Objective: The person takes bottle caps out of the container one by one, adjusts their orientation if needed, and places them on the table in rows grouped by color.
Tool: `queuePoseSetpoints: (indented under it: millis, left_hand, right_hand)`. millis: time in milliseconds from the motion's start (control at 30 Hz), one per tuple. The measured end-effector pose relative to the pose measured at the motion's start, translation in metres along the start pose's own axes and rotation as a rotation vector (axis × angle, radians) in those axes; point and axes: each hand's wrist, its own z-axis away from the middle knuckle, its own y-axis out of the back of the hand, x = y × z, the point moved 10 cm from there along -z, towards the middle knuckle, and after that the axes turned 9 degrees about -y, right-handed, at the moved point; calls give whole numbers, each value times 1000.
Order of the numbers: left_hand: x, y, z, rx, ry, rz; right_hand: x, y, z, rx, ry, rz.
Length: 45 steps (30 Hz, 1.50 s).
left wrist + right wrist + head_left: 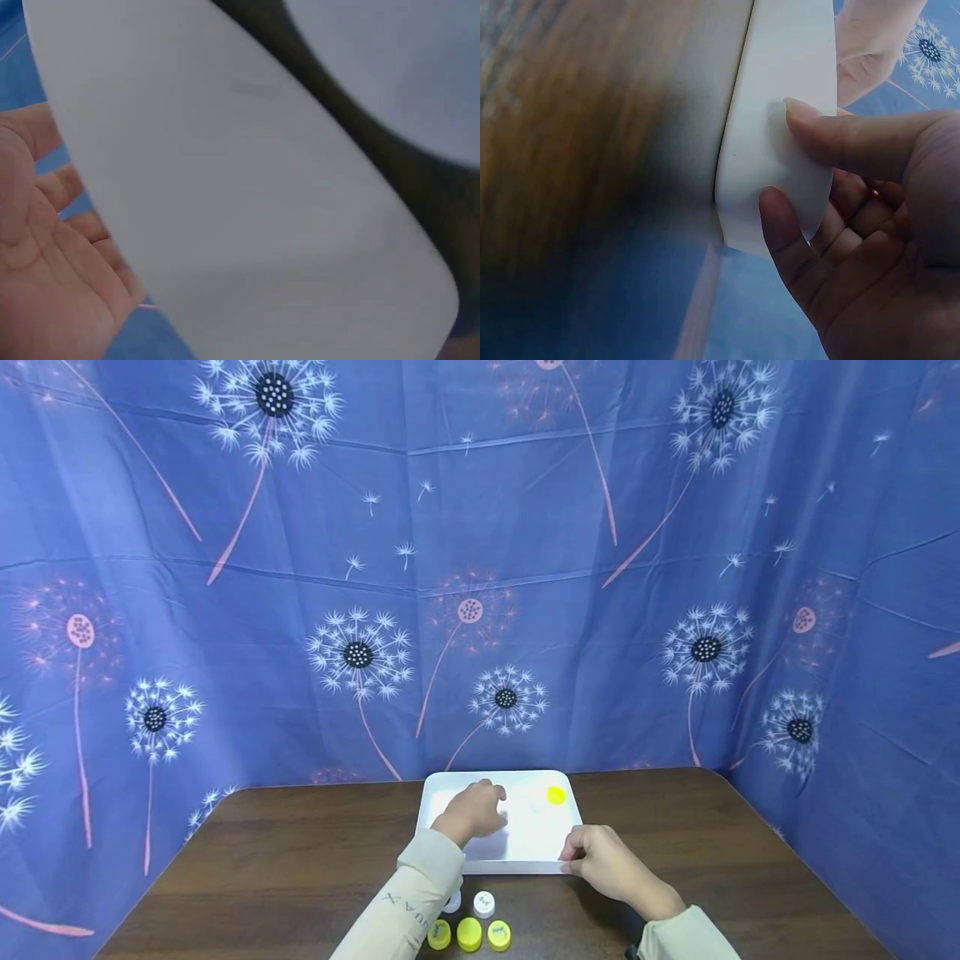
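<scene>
A person's left hand [472, 812] is hovering over a white tray [536, 839] on a wooden table [300, 860], its fingers bending loosely, its thumb and forefinger standing apart and nothing showing in its hold. In the left wrist view, the tray's wall is covering that hand's fingertips while the palm is facing the camera. The right hand [607, 860] is gripping the tray's near right corner, its thumb and one fingertip pressing on the outer wall and its other fingers curling behind the rim.

Inside the tray, a single yellow cap [556, 795] is lying toward the far right corner, well apart from both hands. In front of the tray's near wall, two rows of caps are sitting on the table: a white cap [483, 904] bearing dark marks and a second white cap [452, 903] that the left sleeve [408, 893] is partly hiding, with three yellow caps [469, 935] lining up on the side nearer the person. A pale sleeve [690, 937] is also covering the right forearm. Beyond the table, a blue cloth [450, 527] printed with dandelions is hanging in folds.
</scene>
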Motion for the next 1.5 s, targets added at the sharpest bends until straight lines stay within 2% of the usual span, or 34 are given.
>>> queuePoseSetpoints:
  millis: [133, 267, 467, 633, 833, 1067, 1500]
  left_hand:
    - [-1, -6, 2, -37, 14, 10]
    - [1, -8, 4, -42, 11, 5]
    - [7, 0, 2, 3, -27, -70]
    - [8, 4, 2, 34, -47, -86]
    - [9, 7, 3, 75, -78, -75]
    - [5, 1, 2, 33, -29, -2]
    - [8, 0, 4, 22, -21, 33]
  right_hand:
    - [0, -1, 0, 1, -4, -1]
    - [0, -1, 0, 0, 1, -5]
    - [-3, 1, -1, 18, 16, 15]
    - [-4, 1, -2, 19, 19, 24]
    - [-4, 2, -2, 21, 18, 33]
    - [-4, 1, -2, 9, 9, 28]
    - [-2, 1, 1, 17, 1, 28]
